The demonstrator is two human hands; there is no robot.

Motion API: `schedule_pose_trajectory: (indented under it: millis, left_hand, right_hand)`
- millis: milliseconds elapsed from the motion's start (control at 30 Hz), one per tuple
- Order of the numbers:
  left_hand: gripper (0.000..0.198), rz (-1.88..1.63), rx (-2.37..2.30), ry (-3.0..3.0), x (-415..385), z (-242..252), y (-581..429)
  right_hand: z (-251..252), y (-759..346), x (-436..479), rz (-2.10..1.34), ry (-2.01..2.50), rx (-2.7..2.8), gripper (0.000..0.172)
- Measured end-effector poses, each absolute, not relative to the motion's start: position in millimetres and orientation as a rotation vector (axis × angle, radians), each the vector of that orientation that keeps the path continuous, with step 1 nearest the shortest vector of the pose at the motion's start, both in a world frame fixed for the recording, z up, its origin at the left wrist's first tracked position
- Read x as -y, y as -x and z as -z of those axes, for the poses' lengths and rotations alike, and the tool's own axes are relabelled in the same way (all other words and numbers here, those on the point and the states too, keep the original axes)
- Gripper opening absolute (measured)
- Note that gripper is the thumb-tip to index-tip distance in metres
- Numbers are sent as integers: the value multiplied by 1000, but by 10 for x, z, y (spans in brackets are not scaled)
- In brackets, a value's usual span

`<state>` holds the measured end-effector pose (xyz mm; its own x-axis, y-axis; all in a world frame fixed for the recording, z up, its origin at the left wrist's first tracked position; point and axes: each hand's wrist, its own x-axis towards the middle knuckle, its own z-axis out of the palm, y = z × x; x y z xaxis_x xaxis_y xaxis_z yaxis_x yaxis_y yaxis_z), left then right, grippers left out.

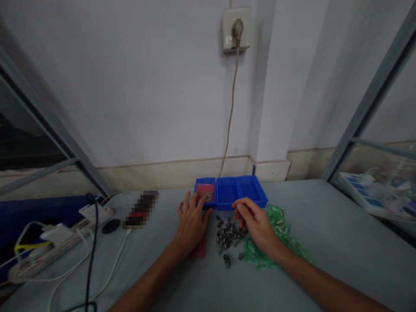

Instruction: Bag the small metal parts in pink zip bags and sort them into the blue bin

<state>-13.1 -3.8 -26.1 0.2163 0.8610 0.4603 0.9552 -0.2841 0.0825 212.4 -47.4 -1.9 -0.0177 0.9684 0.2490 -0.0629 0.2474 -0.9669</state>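
Note:
My left hand (191, 222) is open, fingers apart, at the near edge of the left blue bin (205, 179). A pink plastic packet (204, 189) lies in that bin, close to the fingertips. My right hand (255, 221) is closed, thumb and fingers brought together in front of the right blue bin (251, 190); anything they hold is hidden. Small metal parts (229, 236) are heaped on the table between both hands. Green plastic bags (278, 223) lie under and beside my right hand. Part of a flat red thing (198, 250) shows beside my left wrist.
Another blue bin (226, 193) stands in the middle of the row. Left on the grey table (162, 286) are a blurred-out object (141, 210), a black round cap (111, 226), a power strip (55, 245) and loose cables. Metal frame posts (367, 95) flank the table.

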Motion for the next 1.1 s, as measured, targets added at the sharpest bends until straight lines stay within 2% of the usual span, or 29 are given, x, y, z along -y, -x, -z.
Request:
schedule_pose_trajectory:
  millis: [433,733,933,1100]
  left_hand:
    - [47,621,1729,2306,-9,266,180]
    - [39,720,1646,2339,-122,278,232]
    - [45,788,1606,2404,-262,327,246]
    - [39,872,1518,2454,-300,347,264]
  right_hand:
    - [20,-2134,466,-1062,975,1311,38]
    - [5,-2121,487,-1059,973,1311,39]
    - [-8,-2120,495,-1065,975,1317,41]
    - [-14,-2125,489,-1061,971,1304,41]
